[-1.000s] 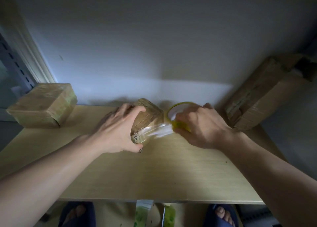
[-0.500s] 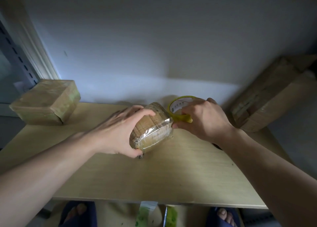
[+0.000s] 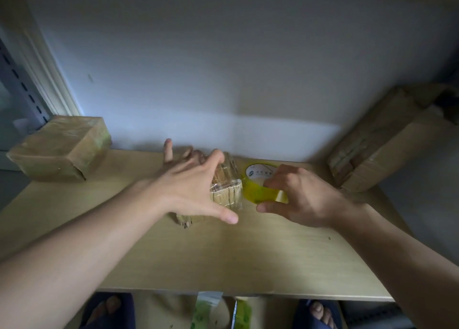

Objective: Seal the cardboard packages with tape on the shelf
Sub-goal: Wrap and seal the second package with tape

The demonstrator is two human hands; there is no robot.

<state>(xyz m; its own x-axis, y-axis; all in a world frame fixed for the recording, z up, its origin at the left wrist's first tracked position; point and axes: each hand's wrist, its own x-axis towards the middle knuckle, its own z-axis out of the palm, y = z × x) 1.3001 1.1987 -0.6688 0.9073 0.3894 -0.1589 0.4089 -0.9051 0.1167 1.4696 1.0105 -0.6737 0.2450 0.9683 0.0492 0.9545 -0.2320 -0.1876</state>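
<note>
- Left hand (image 3: 191, 189) lies spread over the small cardboard package (image 3: 227, 192), fingers straight, thumb stretched toward the near edge of the shelf (image 3: 248, 261)
- Right hand (image 3: 300, 197) curls its grip round the yellow tape roll (image 3: 260, 187), just beside the package; both sit mid-shelf near the wall
- A wrapped box (image 3: 62, 147) rests at the far left; a larger carton (image 3: 387, 137) leans at the right

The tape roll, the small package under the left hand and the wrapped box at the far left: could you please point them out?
tape roll (image 3: 258, 192), head view, yellow outer band.
small package (image 3: 227, 192), head view, taped front face.
wrapped box (image 3: 62, 140), head view, top face.
</note>
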